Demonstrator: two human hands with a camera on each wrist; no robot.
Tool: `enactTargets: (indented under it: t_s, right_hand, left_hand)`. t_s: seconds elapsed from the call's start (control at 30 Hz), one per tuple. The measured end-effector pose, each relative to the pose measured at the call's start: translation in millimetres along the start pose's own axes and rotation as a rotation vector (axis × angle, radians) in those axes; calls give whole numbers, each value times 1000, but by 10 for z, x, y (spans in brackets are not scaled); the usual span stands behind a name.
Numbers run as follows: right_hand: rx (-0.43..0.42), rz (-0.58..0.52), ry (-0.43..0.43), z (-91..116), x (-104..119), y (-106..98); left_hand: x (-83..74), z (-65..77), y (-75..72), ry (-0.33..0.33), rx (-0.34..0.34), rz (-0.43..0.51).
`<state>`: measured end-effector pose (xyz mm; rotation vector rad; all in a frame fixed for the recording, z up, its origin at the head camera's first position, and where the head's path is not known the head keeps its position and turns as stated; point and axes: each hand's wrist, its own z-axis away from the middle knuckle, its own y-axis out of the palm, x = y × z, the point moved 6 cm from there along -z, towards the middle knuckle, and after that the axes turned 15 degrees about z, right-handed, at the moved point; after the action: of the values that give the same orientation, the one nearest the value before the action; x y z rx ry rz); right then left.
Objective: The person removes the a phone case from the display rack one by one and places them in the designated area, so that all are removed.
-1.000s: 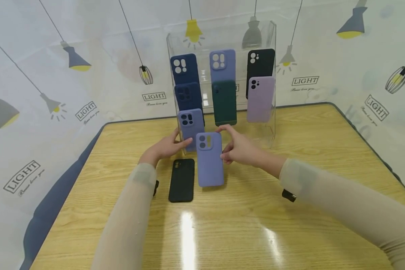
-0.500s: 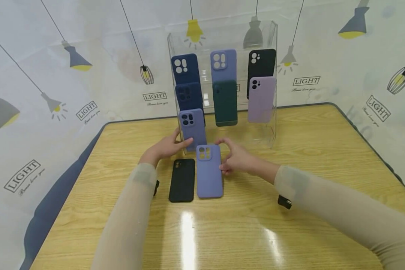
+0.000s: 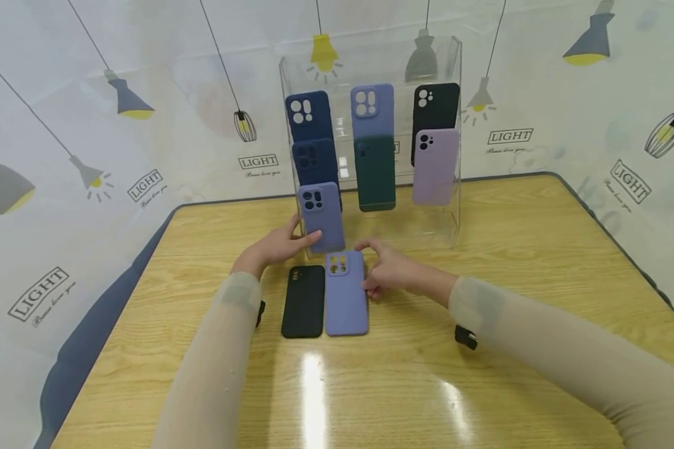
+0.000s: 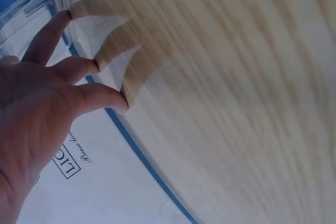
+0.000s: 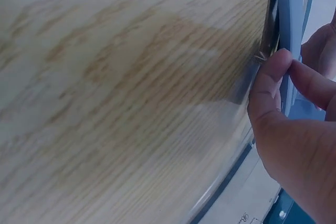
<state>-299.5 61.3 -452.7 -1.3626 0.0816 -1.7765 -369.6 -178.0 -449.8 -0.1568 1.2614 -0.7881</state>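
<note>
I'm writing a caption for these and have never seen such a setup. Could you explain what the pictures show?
There is no robot here, just a person's bare hands. The wide picture comes from a camera on the head, looking forward and down; the two closer ones come from cameras on each wrist.

On the yellowish wood-grain table stands a clear plastic tiered display stand bearing seven phone cases. In front lie two more, side by side: a black rectangular phone case and a periwinkle-blue rectangular phone case, flat or nearly so.

The right hand holds the periwinkle case by its edge. The left hand is at the stand's lower left corner, fingers spread; how firmly it touches the stand is hard to tell.
</note>
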Motion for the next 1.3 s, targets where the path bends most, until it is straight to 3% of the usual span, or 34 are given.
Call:
enactTargets:
  t_s: [0.43, 1.3]
  right_hand:
    - [56, -26, 64, -74, -70, 30]
    - [150, 36, 63, -114, -40, 5]
  left_hand:
    - [24, -39, 12, -1, 11, 13]
    - [34, -7, -4, 8, 27, 47]
